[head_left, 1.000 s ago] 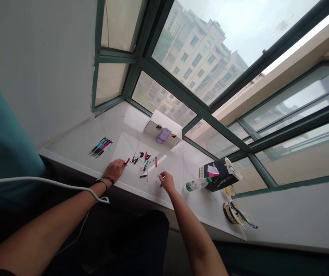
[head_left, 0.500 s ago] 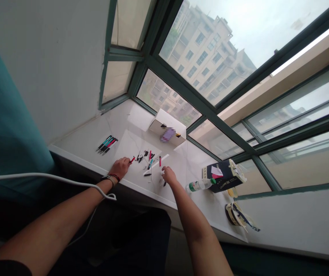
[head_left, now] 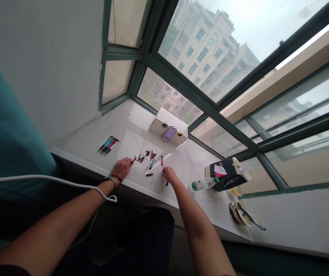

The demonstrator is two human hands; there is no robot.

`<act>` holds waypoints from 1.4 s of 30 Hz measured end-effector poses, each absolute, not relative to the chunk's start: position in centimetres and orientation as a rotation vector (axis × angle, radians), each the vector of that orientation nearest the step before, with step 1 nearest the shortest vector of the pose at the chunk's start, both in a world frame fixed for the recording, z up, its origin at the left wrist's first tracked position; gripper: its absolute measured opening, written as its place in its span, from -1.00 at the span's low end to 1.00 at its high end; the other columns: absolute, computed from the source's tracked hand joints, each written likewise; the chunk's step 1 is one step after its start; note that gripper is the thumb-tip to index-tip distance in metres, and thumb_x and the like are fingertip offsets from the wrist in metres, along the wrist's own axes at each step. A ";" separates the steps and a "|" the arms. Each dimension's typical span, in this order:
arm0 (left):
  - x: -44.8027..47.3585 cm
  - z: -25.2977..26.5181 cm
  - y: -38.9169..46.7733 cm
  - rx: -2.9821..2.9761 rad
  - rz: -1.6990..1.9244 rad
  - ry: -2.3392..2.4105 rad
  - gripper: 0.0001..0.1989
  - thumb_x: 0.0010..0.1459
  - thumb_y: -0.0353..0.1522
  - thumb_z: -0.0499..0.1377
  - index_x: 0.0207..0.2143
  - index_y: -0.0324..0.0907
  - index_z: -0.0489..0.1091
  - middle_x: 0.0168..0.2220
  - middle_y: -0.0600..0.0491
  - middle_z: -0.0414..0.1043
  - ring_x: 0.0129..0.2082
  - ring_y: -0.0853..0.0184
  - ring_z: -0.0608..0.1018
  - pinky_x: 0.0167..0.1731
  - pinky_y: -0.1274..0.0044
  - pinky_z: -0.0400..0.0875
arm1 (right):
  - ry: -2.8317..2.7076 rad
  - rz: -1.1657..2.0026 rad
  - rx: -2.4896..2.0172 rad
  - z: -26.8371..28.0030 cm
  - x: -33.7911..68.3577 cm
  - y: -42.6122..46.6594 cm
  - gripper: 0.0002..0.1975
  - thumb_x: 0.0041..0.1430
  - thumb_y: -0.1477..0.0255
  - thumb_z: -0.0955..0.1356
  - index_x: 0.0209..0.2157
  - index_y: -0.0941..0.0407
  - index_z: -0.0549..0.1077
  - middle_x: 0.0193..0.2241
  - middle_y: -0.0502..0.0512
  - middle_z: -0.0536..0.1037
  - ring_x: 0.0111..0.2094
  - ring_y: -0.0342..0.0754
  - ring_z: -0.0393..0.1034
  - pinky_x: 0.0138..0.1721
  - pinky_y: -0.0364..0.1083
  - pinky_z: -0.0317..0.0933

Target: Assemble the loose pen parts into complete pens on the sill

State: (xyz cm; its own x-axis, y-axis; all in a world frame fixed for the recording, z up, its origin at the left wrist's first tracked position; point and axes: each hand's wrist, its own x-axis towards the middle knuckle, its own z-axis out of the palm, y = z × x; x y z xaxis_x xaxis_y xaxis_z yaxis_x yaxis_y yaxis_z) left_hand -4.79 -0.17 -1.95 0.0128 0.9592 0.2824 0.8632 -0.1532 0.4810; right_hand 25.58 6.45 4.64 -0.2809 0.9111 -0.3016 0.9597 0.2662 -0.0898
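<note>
My left hand [head_left: 120,169] rests low over the white sill top, its fingers closed around a red pen barrel [head_left: 133,160] that points away to the right. My right hand [head_left: 169,174] is lowered to the surface with its fingertips pinched together; what they hold, if anything, is too small to make out. Just below it lies a small dark pen part [head_left: 167,183]. Between the hands are scattered pen parts: a blue barrel [head_left: 152,164], a black grip piece [head_left: 149,174] and several thin or dark bits. A separate red barrel [head_left: 162,160] lies just beyond my right hand.
Several pens [head_left: 108,145] lie in a row at the left. An open white box [head_left: 170,126] stands by the window. On the right are a plastic bottle [head_left: 201,184], a dark carton [head_left: 228,179] and a coiled strap [head_left: 239,212]. A white cable [head_left: 66,179] crosses above my left forearm.
The view has shifted slightly. My left hand keeps the red pen barrel in about the same place. My right hand stays low at the near right of the parts, its fingertips slightly shifted.
</note>
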 end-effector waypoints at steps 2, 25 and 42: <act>-4.8 -2.0 -0.1 2.110 0.829 1.925 -0.76 0.34 -0.29 -0.05 -0.25 -0.16 0.36 -0.25 -0.13 0.46 -0.27 0.15 0.49 -0.27 0.37 0.26 | 2.355 -0.390 1.741 4.7 25.4 6.4 -0.85 0.13 0.60 0.37 -0.26 0.15 0.56 -0.21 0.17 0.57 -0.10 0.03 0.44 -0.13 -0.13 0.22; -4.7 -2.1 0.0 2.090 0.807 1.945 -0.76 0.35 -0.29 -0.03 -0.22 -0.18 0.39 -0.23 -0.12 0.45 -0.25 0.17 0.48 -0.26 0.39 0.25 | 2.574 -0.297 1.699 7.7 20.3 5.5 -0.89 0.21 0.47 0.32 -0.26 0.15 0.48 -0.20 0.12 0.49 -0.21 -0.08 0.38 -0.16 -0.15 0.20; -4.6 -1.6 -0.2 2.142 0.814 1.969 -0.74 0.36 -0.29 -0.03 -0.22 -0.21 0.41 -0.27 -0.08 0.43 -0.31 0.23 0.47 -0.30 0.42 0.25 | 2.467 0.047 0.976 14.6 6.4 6.9 -0.77 0.22 0.51 0.29 -0.10 0.18 0.48 -0.11 0.26 0.54 -0.14 0.06 0.50 -0.18 -0.08 0.35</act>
State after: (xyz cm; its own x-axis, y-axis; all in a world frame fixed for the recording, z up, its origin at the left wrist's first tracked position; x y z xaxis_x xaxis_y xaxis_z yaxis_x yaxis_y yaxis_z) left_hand -4.65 -0.18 -1.59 0.0092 0.9532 0.3023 0.8883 -0.1465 0.4352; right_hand 6.39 6.89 14.59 -0.6284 0.6522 -0.4240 0.6354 0.7448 0.2038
